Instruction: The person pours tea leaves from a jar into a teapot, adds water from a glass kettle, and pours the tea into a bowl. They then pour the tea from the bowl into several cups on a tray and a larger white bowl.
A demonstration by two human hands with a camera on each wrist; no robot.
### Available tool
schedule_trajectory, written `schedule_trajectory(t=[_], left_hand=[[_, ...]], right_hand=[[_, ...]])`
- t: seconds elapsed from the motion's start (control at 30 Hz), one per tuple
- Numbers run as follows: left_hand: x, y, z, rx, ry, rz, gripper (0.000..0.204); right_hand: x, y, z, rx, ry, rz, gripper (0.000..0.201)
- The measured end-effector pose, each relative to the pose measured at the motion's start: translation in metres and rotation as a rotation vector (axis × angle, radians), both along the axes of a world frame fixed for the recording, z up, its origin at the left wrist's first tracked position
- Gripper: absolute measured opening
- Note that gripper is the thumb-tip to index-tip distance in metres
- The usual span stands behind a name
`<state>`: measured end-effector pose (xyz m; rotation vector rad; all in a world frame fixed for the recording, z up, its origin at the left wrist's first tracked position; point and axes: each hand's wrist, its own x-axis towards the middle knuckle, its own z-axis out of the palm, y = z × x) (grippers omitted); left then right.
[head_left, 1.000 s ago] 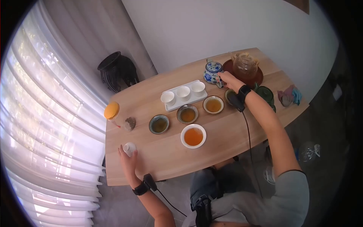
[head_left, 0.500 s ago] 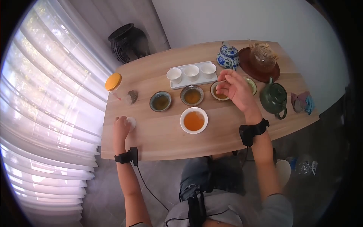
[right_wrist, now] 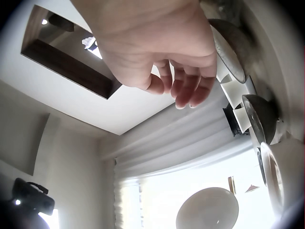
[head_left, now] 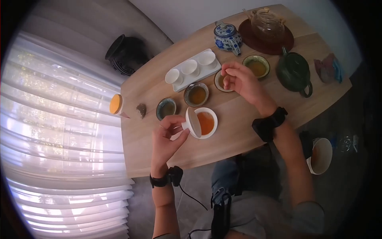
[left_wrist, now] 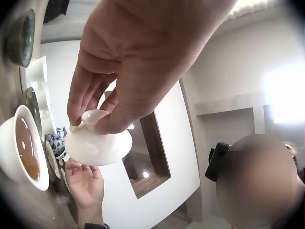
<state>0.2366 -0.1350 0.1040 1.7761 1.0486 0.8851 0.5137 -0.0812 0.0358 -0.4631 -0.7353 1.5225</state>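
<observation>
My left hand (head_left: 166, 140) pinches a white porcelain lid (head_left: 193, 122) by its knob. The lid is tilted on edge at the left rim of a white bowl (head_left: 215, 126) of amber tea, overlapping it in the head view. In the left wrist view, thumb and fingers grip the knob of the lid (left_wrist: 97, 149) above the tea bowl's level. Loosely curled and holding nothing, my right hand (head_left: 247, 87) hovers beside a tea-filled cup (head_left: 218, 84) that it partly hides.
Two dark-rimmed cups (head_left: 185, 95) of tea stand behind the bowl. Beyond are a white tray (head_left: 180, 86) with three white cups, a blue-and-white teapot (head_left: 227, 38), a glass teapot (head_left: 267, 26), a green teapot (head_left: 292, 71) and a green-rimmed cup (head_left: 256, 66). A yellow-lidded jar (head_left: 115, 104) stands left.
My left hand has picked up the white lid from the table's left side and brought it right to the tea bowl. My right hand has come away from the blue-and-white teapot toward the cups.
</observation>
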Motion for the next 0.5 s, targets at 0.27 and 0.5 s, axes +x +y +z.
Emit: schedule_trajectory(t=[0.27,0.5], left_hand=[[0.024,0.010,-0.023,0.321,0.367,-0.013,0.024],[0.029,0.004,-0.026,0.635,0.582,-0.087,0.030]], right_hand=[[-0.003,-0.001,-0.004,-0.081,0.033,-0.018,0.015],[-0.003,0.002,-0.009,-0.062,0.042,-0.039,0.016]])
